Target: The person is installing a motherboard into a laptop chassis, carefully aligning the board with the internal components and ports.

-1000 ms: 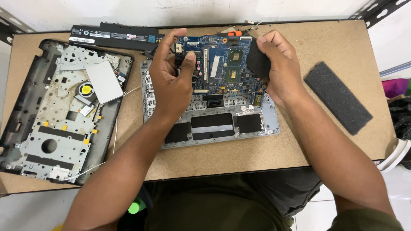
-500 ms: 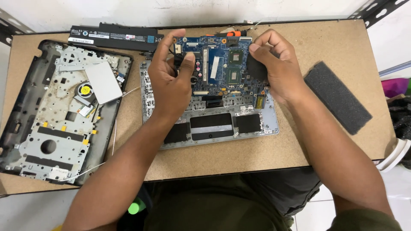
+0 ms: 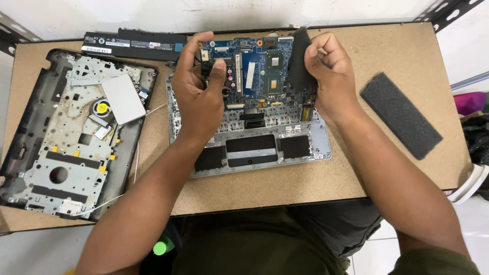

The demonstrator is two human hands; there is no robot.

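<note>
A blue laptop motherboard [image 3: 254,71] lies over the silver keyboard frame [image 3: 305,153] in the middle of the table. My left hand [image 3: 201,94] grips the board's left edge, thumb on top of a black connector. My right hand [image 3: 328,76] is closed on a piece of black foam [image 3: 299,61] that stands up against the board's right side. The two chips on the board show between my hands.
A black laptop base shell [image 3: 66,137] with a fan and grey metal plates lies at the left. A long black battery [image 3: 132,46] sits at the back. A black foam strip [image 3: 400,114] lies at the right, near the table edge [image 3: 453,178].
My right hand has lifted and turned, raising the black foam piece up off the board's right side. My left hand has stayed on the board's left edge.
</note>
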